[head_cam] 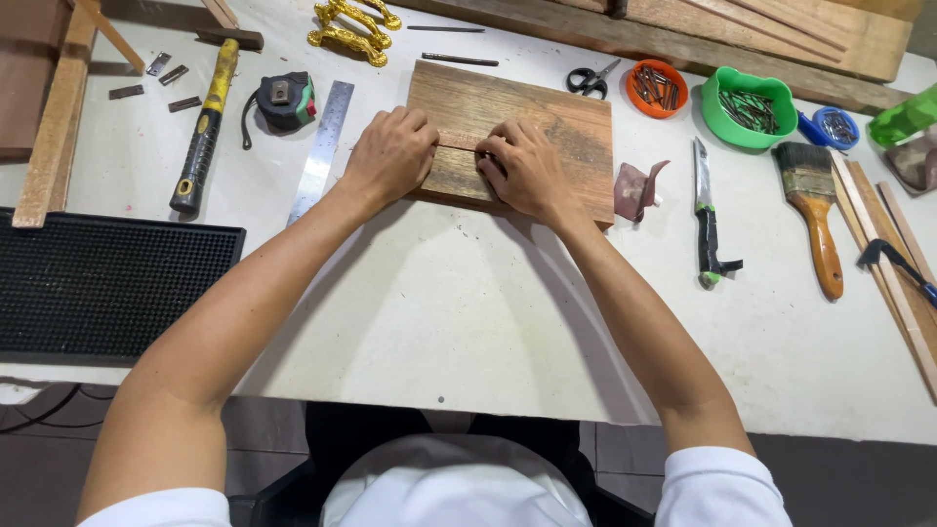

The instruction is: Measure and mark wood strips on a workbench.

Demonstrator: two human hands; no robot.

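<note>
A pale worktable [468, 322] fills the frame. At upper centre lies a wooden board [547, 122] with a thin wood strip [459, 140] across it; the left hand [390, 154] and right hand [527, 171] press down on the strip, fingers curled. Upper right, an orange bowl [656, 88] and a green bowl [749, 105] hold nails.

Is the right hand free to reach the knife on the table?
Probably yes: the knife lies uncovered just right of the right hand, with only a small sandpaper scrap between them.
</note>
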